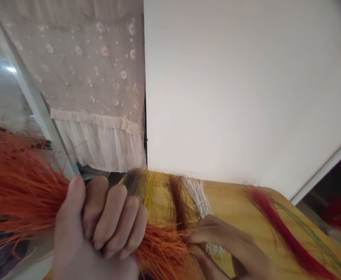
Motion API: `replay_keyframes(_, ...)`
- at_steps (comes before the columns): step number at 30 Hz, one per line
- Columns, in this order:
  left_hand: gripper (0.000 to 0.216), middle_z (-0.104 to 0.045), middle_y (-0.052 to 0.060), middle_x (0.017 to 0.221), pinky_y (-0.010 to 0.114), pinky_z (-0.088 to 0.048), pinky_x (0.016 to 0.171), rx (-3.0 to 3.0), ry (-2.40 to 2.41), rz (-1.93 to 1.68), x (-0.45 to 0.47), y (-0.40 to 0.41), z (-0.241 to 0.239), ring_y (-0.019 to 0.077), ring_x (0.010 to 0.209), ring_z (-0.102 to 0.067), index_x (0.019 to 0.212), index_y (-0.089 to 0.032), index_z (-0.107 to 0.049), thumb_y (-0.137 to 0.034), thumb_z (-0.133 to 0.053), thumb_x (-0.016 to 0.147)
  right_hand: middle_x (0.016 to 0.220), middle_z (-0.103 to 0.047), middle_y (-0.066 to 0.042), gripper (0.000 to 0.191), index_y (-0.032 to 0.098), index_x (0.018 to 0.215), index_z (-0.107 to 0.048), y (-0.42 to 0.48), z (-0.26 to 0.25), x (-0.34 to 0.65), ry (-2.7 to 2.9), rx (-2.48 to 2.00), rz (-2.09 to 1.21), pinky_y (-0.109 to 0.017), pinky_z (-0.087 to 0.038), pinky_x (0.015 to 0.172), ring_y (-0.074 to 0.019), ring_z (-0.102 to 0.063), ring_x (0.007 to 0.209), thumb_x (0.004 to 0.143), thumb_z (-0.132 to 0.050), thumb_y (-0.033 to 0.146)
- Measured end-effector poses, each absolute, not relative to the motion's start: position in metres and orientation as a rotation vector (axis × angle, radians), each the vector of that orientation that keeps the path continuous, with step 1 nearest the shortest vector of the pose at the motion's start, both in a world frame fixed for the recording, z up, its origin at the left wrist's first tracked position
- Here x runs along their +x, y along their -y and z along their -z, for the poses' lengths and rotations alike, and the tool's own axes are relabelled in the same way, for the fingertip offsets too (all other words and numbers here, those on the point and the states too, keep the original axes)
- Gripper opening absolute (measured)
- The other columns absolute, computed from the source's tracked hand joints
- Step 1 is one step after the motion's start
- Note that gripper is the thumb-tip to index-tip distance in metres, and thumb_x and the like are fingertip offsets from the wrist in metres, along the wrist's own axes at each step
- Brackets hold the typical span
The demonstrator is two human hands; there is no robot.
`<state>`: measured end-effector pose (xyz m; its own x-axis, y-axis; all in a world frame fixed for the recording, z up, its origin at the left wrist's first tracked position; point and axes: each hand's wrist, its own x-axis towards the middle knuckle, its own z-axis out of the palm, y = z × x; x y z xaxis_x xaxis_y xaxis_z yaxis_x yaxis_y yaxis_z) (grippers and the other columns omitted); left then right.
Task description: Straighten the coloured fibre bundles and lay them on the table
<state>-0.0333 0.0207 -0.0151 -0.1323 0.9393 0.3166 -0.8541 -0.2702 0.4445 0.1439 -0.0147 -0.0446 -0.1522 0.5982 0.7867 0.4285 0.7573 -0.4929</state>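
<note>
And there's yr L hand [98, 229], fingers wrapped tight round the orange bundle [18, 186], fist closed at its middle! Big bushy end fans out to the L; the other end pokes out the R side of yr fist, over the yellowish tabletop [231, 194]. Now yr R hand [228, 245]: thumb + fingertips pinched tog. at the strand tips on that R end.

Behind, along the tabletop's far edge, L to R: a grey-brown bundle [133, 182], yellow strands [150, 190] just beside it, then a brown bundle [177, 198], then a white bundle [198, 194], partly hidden behind yr R hand, its lower end showing below yr fingers. Well apart on the R, a long red bundle [287, 229] lies at a slant w/ thin green strands [313, 233] near it.

Backdrop: a big white panel [231, 85] beyond the tabletop, floral curtain [100, 66] to its L, w/ a ruffled hem.
</note>
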Motion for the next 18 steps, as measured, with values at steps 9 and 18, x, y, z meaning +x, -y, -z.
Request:
replay_keyframes(9,0.043,-0.016,-0.009,0.040,0.019,-0.016,0.024,0.658,-0.174,-1.686,-0.023,-0.020,0.006,0.0045,0.030,-0.006,0.052,-0.020,-0.039,-0.026,-0.057,0.091,0.063,-0.069,0.003,0.013,0.021,0.082,-0.069,0.012,0.050,0.132,1.648,-0.843,-0.151,-0.016,-0.050,0.046,-0.0086,-0.060,0.047,0.077,-0.066,0.009)
replay_keyframes(18,0.041,-0.019,-0.009,0.042,0.016,-0.023,0.028,0.542,-0.263,-1.819,-0.026,-0.018,0.003,0.0046,0.033,-0.009,0.055,-0.020,-0.036,-0.025,-0.055,0.092,0.066,-0.064,0.001,0.010,0.021,0.086,-0.070,0.005,0.053,0.145,1.670,-0.859,-0.273,-0.020,-0.051,0.056,-0.0105,-0.061,0.060,0.084,-0.065,0.012)
